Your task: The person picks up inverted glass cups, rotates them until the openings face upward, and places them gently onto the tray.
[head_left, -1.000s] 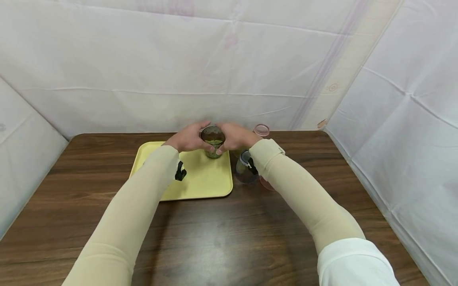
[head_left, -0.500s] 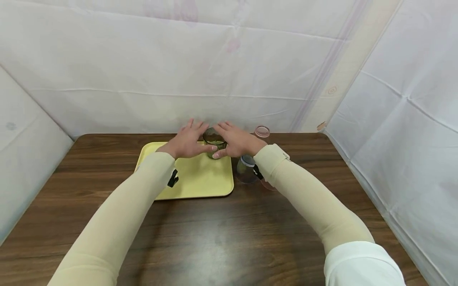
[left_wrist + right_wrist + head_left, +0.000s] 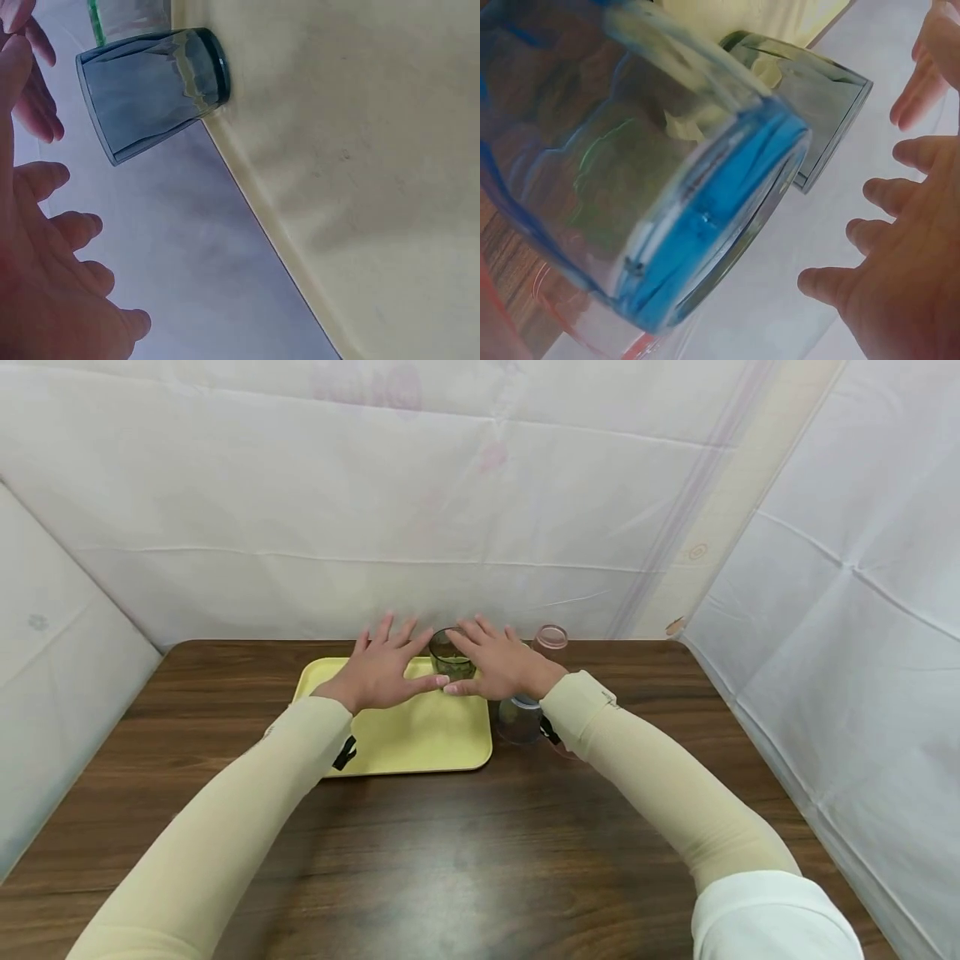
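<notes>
A dark green glass stands upright at the far right corner of the yellow tray; the wrist views show it too. My left hand hovers just left of the glass with fingers spread, holding nothing. My right hand mirrors it on the right side, fingers straight and apart from the glass. The thumbs nearly meet in front of the glass.
A clear glass with a blue rim stands on the wooden table just right of the tray, under my right wrist. A pink glass stands further back. White sheets wall off the back and both sides.
Both hands gripped the green glass a second ago; they have let go, spread their fingers and drawn slightly apart. The glass now stands on the tray by itself.
</notes>
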